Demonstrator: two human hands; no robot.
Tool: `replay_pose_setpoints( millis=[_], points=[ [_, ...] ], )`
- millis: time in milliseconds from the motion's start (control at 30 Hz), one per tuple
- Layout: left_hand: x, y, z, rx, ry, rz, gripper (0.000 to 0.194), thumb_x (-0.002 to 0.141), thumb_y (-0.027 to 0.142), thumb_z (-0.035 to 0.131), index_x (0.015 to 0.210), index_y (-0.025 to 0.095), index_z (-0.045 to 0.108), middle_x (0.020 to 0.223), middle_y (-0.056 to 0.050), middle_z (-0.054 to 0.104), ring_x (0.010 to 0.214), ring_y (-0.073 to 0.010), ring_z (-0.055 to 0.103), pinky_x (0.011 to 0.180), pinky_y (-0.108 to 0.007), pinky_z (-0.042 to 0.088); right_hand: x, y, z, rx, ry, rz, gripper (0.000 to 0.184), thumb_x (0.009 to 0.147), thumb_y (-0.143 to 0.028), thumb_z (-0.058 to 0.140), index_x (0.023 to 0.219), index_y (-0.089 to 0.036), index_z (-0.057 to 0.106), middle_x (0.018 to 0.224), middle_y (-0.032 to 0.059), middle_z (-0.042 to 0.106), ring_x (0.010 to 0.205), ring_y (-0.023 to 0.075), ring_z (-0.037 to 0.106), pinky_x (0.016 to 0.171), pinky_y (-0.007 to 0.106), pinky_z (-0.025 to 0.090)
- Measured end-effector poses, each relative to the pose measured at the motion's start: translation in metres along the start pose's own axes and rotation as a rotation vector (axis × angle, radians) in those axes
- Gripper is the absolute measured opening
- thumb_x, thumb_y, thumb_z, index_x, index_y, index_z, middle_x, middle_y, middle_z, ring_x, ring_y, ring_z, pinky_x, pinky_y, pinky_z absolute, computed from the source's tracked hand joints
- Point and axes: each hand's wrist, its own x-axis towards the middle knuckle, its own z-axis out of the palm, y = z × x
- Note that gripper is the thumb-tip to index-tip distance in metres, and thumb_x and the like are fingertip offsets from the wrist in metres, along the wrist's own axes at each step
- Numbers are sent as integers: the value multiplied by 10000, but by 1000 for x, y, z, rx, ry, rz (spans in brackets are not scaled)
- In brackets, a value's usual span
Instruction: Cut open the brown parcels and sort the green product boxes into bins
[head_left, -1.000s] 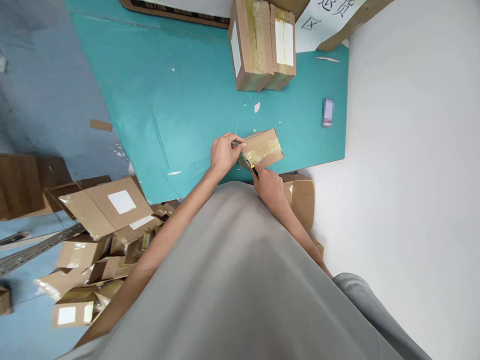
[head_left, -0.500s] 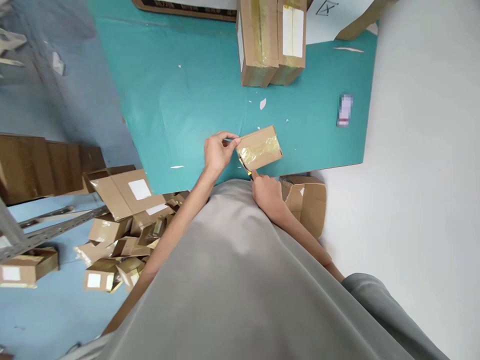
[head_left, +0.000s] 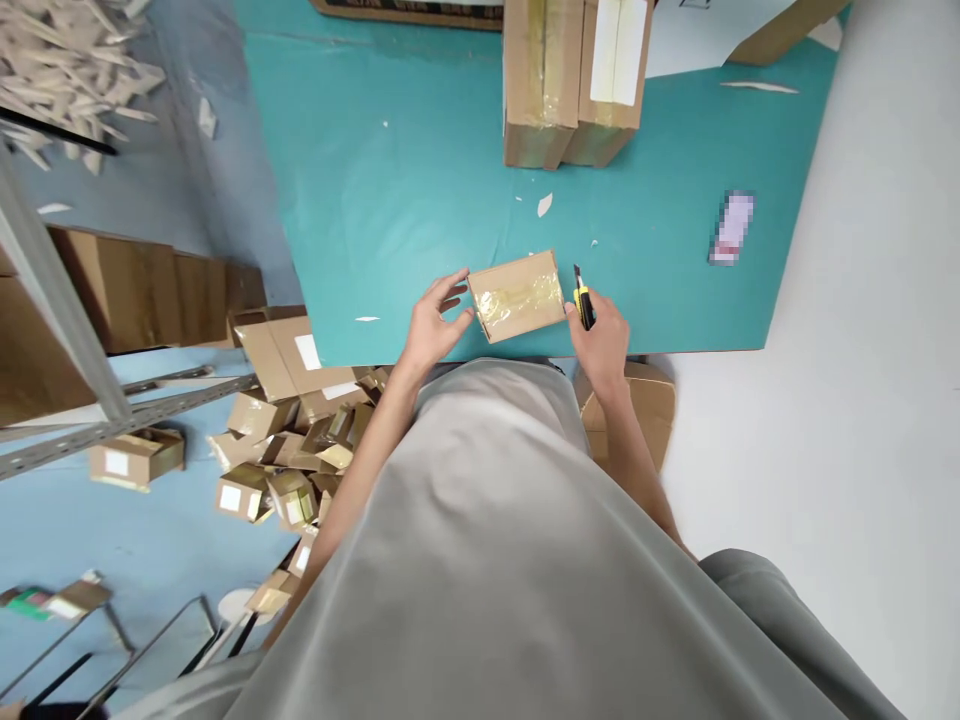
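Head view, and the small taped carton [head_left: 517,298] lies by the teal table's [head_left: 390,220] near edge, right between two hands: left hand [head_left: 431,328] at its left end, fingers loosely spread, contact hard to tell; right hand [head_left: 604,345] curled round a yellow-and-black cutter [head_left: 583,305], thumb tip at the carton's right end.

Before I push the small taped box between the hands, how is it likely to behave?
The small box will probably feel stiff: its cardboard edges look straight. Its shiny tape may be slicker than bare cardboard. Its flat sides make rolling unlikely. I can't judge its weight.
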Motion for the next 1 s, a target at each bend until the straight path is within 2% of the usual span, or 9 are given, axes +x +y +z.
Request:
replay_pose_setpoints(
  millis=[133, 333, 600, 833, 1000],
  points=[
    [-2, 2, 1, -17, 11, -31, 776, 929, 496, 760, 1653, 284, 578, 1620, -161, 633, 1456, -344, 666, 1199, -533, 556, 13, 15, 16, 99, -83, -19, 439, 1109, -506, 535, 1340, -200, 748, 1241, 167, 817, 1115, 328, 728, 1018, 421, 544],
    [0, 6, 5, -12, -1, -37, 831, 934, 548, 776, 1690, 288, 550, 1690, -175, 590, 1489, -354, 646, 1199, -524, 564, 2, 14, 22, 125, -103, 9, 406, 1105, -510, 520, 1225, -200, 753, 1142, 158, 820, 1037, 322, 725, 953, 393, 538],
    [18, 3, 7, 26, -6, 15, 751, 906, 411, 729, 1638, 286, 623, 1633, -121, 672, 1469, -330, 670, 1218, -561, 559, -7, 20, 26, 170, -70, 27, 416, 1125, -528, 493, 1141, -196, 742, 1016, 123, 793, 902, 265, 671, 849, 330, 473],
    [26, 11, -10, 265, -61, 102, 701, 894, 276, 724, 1594, 268, 678, 1602, -86, 703, 1482, -310, 664, 1258, -496, 551, -7, 22, 26, 186, -74, 49, 409, 1114, -527, 515, 1140, -195, 751, 991, 120, 789, 874, 263, 666, 832, 326, 447],
    [31, 23, -18, 482, -127, 153, 710, 901, 244, 746, 1607, 247, 672, 1604, -80, 703, 1501, -365, 645, 1307, -534, 502, -10, 17, 26, 183, -53, 66, 395, 1110, -522, 528, 1136, -199, 753, 970, 113, 796, 910, 270, 694, 848, 324, 467]
  ],
)
